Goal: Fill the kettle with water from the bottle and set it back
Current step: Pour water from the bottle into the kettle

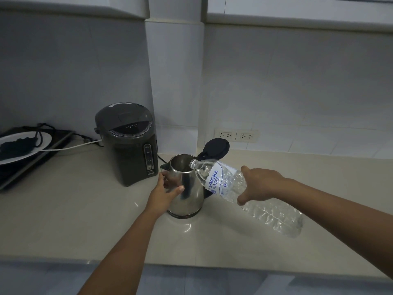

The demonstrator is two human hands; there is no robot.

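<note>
Stainless steel shows on the kettle (187, 188), which stands upright on the pale table (85, 220) with its black lid (215, 149) flipped up and back, leaving the mouth open. From the head view, the left hand (164, 193) is wrapped around the kettle's near-left side, thumb lying across the metal and fingers curled round toward the spout, so it is closed on the body. The right hand (260, 184) grips a clear plastic bottle (244, 192) around its middle, just behind the blue and white label. That bottle is tipped well over, its neck resting at the kettle's right rim and pointing into the opening, its base raised out to the right above the table. I cannot tell whether water is running out at the neck.

Just left of the kettle, close to the wall, sits a dark grey hot-water dispenser (127, 143) with a level gauge on its front. Farther left a white plate (23, 147) holding a tangle of black cord lies on a dark flat appliance (32, 165), and a white cable (72, 147) runs from there to the dispenser. Two wall sockets (236, 135) are set in the tiled wall behind the kettle, to its right.
</note>
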